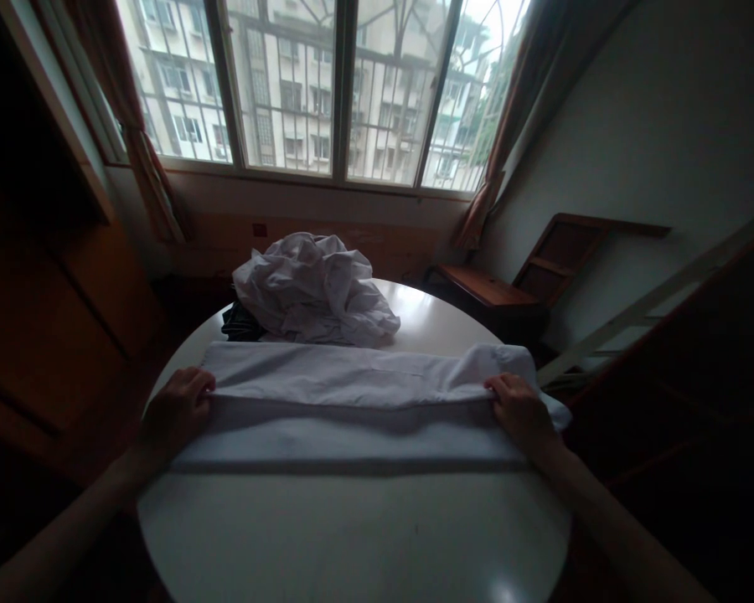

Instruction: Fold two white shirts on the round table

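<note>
A white shirt [352, 402] lies folded lengthwise across the round white table [352, 536]. My left hand [179, 410] grips the shirt's left end, fingers curled over the folded edge. At the right end my right hand [520, 409] pinches the same folded edge near the collar. Both hands rest on the cloth at table level.
A crumpled pile of white garments [317, 289] sits at the table's far side, with a dark item [239, 322] under its left edge. A wooden chair [515, 285] stands at the right, dark wooden furniture at the left, and a barred window [327, 84] lies ahead.
</note>
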Tool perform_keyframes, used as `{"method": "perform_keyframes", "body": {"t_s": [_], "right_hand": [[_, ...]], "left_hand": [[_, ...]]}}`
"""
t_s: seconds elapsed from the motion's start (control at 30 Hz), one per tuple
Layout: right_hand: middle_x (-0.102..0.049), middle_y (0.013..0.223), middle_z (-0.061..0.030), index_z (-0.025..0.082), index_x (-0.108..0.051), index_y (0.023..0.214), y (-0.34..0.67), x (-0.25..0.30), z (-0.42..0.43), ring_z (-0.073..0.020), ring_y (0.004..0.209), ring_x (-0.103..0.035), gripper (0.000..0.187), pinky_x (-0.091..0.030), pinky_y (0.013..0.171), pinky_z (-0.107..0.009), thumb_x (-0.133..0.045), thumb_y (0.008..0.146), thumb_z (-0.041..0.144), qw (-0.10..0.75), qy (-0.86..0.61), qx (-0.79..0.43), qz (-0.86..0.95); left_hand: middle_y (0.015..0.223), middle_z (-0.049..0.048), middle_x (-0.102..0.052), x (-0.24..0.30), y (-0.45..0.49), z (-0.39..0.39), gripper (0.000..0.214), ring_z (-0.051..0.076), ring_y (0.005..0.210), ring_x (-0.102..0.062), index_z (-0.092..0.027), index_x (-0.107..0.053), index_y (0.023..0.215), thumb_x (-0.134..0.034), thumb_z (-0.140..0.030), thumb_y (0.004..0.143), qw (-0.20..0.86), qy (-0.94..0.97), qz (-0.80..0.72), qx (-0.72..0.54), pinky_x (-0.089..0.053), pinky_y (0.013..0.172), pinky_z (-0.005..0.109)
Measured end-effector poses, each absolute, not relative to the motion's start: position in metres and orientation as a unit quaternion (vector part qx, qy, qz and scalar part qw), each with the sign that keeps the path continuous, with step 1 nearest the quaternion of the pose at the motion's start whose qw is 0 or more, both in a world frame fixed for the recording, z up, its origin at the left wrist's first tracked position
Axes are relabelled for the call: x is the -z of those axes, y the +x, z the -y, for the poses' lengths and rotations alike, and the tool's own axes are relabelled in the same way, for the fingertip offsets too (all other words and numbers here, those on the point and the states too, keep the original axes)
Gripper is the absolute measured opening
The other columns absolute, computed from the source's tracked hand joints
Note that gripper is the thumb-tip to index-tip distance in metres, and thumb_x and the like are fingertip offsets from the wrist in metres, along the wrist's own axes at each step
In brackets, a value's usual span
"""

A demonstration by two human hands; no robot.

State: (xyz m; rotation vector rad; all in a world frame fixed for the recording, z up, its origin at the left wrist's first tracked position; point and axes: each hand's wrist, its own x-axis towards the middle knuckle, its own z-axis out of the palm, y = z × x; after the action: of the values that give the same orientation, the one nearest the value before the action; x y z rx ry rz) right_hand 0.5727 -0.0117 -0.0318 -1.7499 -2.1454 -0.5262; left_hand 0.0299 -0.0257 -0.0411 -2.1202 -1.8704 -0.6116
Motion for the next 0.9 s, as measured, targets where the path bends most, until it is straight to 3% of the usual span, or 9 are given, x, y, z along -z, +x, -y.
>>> {"method": "perform_keyframes", "body": {"t_s": [0.2, 0.33, 0.47, 0.53, 0.6, 0.73, 0.9], "right_hand": [[-0.064, 0.082, -0.0056, 0.019, -0.06, 0.081, 0.589, 0.029, 0.008, -0.0189, 0.076, -0.06, 0.023, -0.045, 0.069, -0.029, -0.042, 0.068, 0.014, 0.241, -0.644, 0.023, 0.726], [-0.066, 0.08, -0.0073, 0.018, -0.061, 0.082, 0.603, 0.003, -0.017, -0.0203, 0.074, -0.061, 0.022, -0.043, 0.064, -0.028, -0.042, 0.075, 0.027, 0.3, -0.724, 0.016, 0.621], [-0.065, 0.069, -0.0094, 0.016, -0.062, 0.07, 0.605, -0.015, -0.054, -0.0213, 0.066, -0.06, 0.035, -0.04, 0.055, -0.027, -0.045, 0.078, 0.045, 0.228, -0.788, -0.031, 0.571], [-0.06, 0.056, -0.007, 0.015, -0.059, 0.058, 0.602, -0.014, -0.071, -0.0193, 0.057, -0.058, 0.039, -0.037, 0.051, -0.025, -0.049, 0.075, 0.049, 0.182, -0.796, -0.089, 0.57], [-0.054, 0.046, -0.003, 0.015, -0.056, 0.051, 0.6, -0.01, -0.083, -0.016, 0.049, -0.054, 0.036, -0.035, 0.047, -0.024, -0.056, 0.071, 0.044, 0.176, -0.789, -0.133, 0.574], [-0.046, 0.04, 0.003, 0.015, -0.052, 0.048, 0.599, -0.001, -0.095, -0.0098, 0.039, -0.042, 0.023, -0.03, 0.041, -0.021, -0.061, 0.065, 0.026, 0.303, -0.754, -0.225, 0.538], [-0.043, 0.041, 0.0049, 0.015, -0.05, 0.051, 0.602, 0.003, -0.093, -0.0078, 0.04, -0.039, 0.019, -0.029, 0.04, -0.02, -0.057, 0.066, 0.024, 0.38, -0.742, -0.235, 0.5]], "left_hand": [[0.082, 0.0048, -0.06, 0.035, 0.034, 0.027, 0.018, 0.019, 0.072, -0.057, -0.021, -0.052, 0.07, -0.034, -0.023, 0.075, 0.026, -0.715, 0.677, 0.172, -0.041, 0.062, 0.028], [0.072, 0.0035, -0.061, 0.02, 0.031, 0.007, 0.027, 0.019, 0.064, -0.058, -0.021, -0.055, 0.078, -0.032, -0.035, 0.08, -0.05, -0.63, 0.751, 0.192, -0.039, 0.056, 0.026], [0.089, 0.0115, -0.062, 0.007, 0.03, -0.03, 0.033, 0.02, 0.075, -0.058, -0.013, -0.054, 0.088, -0.036, -0.039, 0.079, 0.017, -0.577, 0.777, 0.252, -0.04, 0.059, 0.026], [0.09, 0.0134, -0.062, 0.006, 0.03, -0.046, 0.037, 0.021, 0.075, -0.057, -0.012, -0.055, 0.088, -0.04, -0.044, 0.078, -0.007, -0.575, 0.788, 0.22, -0.04, 0.058, 0.026], [0.086, 0.0123, -0.063, 0.009, 0.029, -0.057, 0.039, 0.021, 0.071, -0.058, -0.013, -0.056, 0.086, -0.042, -0.048, 0.076, -0.049, -0.577, 0.796, 0.178, -0.038, 0.054, 0.026], [0.087, 0.0148, -0.063, 0.017, 0.023, -0.066, 0.041, 0.023, 0.072, -0.058, -0.011, -0.054, 0.087, -0.043, -0.049, 0.075, -0.029, -0.544, 0.818, 0.185, -0.037, 0.051, 0.026], [0.084, 0.0133, -0.063, 0.025, 0.016, -0.068, 0.031, 0.024, 0.073, -0.058, -0.014, -0.054, 0.086, -0.04, -0.041, 0.078, -0.05, -0.553, 0.811, 0.187, -0.038, 0.052, 0.027]]}}
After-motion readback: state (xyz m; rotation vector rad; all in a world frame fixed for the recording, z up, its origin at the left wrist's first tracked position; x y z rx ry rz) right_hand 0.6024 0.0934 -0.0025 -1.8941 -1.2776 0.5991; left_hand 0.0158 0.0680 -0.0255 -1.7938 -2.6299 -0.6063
